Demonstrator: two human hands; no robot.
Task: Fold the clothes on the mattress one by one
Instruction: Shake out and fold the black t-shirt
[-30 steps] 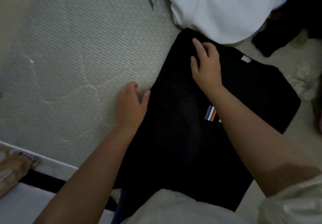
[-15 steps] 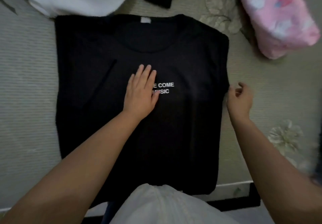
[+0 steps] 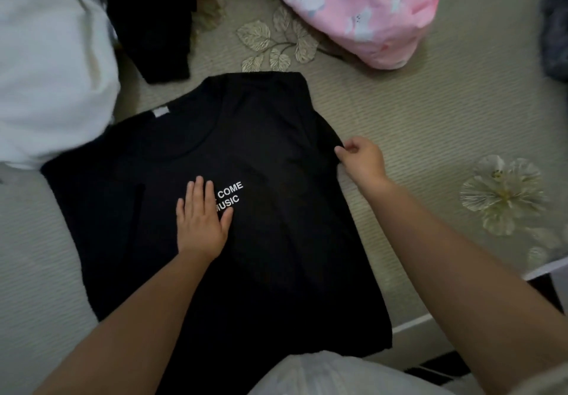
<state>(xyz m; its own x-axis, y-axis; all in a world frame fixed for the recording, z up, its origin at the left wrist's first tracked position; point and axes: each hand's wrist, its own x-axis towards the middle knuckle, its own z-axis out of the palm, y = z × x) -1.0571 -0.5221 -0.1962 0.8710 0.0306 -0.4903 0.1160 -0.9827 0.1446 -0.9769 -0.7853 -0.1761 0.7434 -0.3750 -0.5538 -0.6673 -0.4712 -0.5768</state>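
Home bedroom. Beige quilted mattress (image 3: 430,124) with embroidered leaf and flower pattern fills the frame, piped edge lower right. Loose laundry on it: pink cartoon-print bundle (image 3: 353,10) top, white garment (image 3: 46,66) upper left.

Bare forearms and a pale top, seen from the wearer's own head

Both forearms are bare from the wrist as far back as the picture's lower edge, with no watch, band or ring visible on the left hand (image 3: 201,225) or the right hand (image 3: 362,161). Well back from the right grip, at the lower right corner, a strip of light, off-white sleeve (image 3: 541,384) shows, soft and blurred at its edge. Between the two forearms, at the bottom middle, a rounded fold of white top (image 3: 332,376) bulges into view, plain and lightly creased, with no print or seam to make out. The fingernails look short and unpainted where they show.
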